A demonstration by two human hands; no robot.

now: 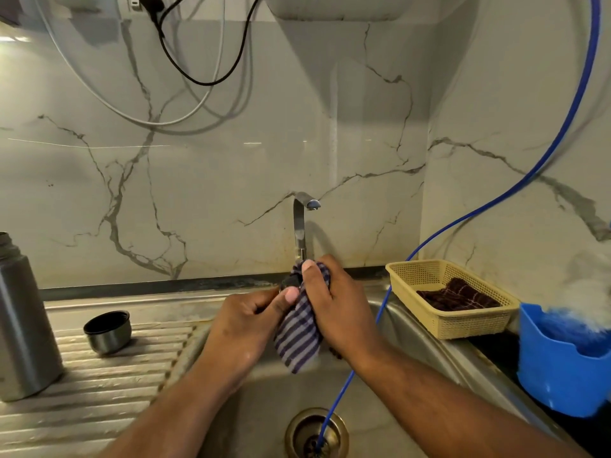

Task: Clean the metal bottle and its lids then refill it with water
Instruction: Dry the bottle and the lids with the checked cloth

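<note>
Over the sink basin (264,391) both my hands work a striped purple-and-white cloth (299,338) around a small dark lid (291,280), which is mostly hidden. My left hand (246,320) pinches the cloth and lid from the left. My right hand (334,305) is wrapped round the cloth from the right, thumb on top. The grey metal bottle (23,325) stands upright and uncapped on the ribbed drainboard at the far left. A steel cup-shaped lid (107,332) stands next to it with its open side up.
A steel tap (301,226) rises behind my hands; no water runs. A blue tube (380,312) hangs from the upper right into the drain (315,433). A yellow basket (453,322) holding a dark cloth and a blue container (558,371) sit on the right.
</note>
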